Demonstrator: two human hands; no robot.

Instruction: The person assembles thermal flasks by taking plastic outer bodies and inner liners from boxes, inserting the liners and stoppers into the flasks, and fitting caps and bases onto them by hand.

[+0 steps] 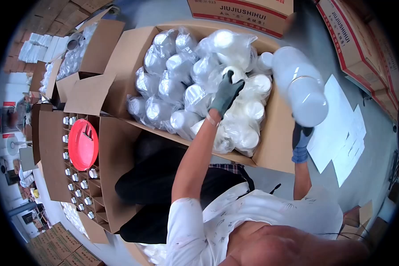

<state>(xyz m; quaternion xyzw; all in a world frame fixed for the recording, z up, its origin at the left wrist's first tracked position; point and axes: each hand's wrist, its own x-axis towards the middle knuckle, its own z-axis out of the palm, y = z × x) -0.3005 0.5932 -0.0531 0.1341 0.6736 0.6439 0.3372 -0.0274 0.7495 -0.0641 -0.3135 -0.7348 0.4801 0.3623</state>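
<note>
My left hand point(227, 94), in a grey-green glove, is over the large cardboard box point(275, 128). Its fingers are apart and close to the white top of a bagged bottle point(233, 72); whether they touch it I cannot tell. Several rows of white plastic bottles in clear bags point(170, 86) fill the box. Beyond the box's right wall, my right hand point(300, 137), in a blue and dark glove, holds white plastic bottle point(297, 71) tilted. A ring-like line crosses it, so it could be two overlapping bottles. Its fingers are mostly hidden behind the bottle.
A divided carton point(103, 215) with several white-capped bottles stands at left, a red round tray point(75, 150) on top. White sheets point(337, 133) lie on the floor at right. Printed cartons point(248, 15) stand behind and at right. Another open box point(97, 48) holds bagged items.
</note>
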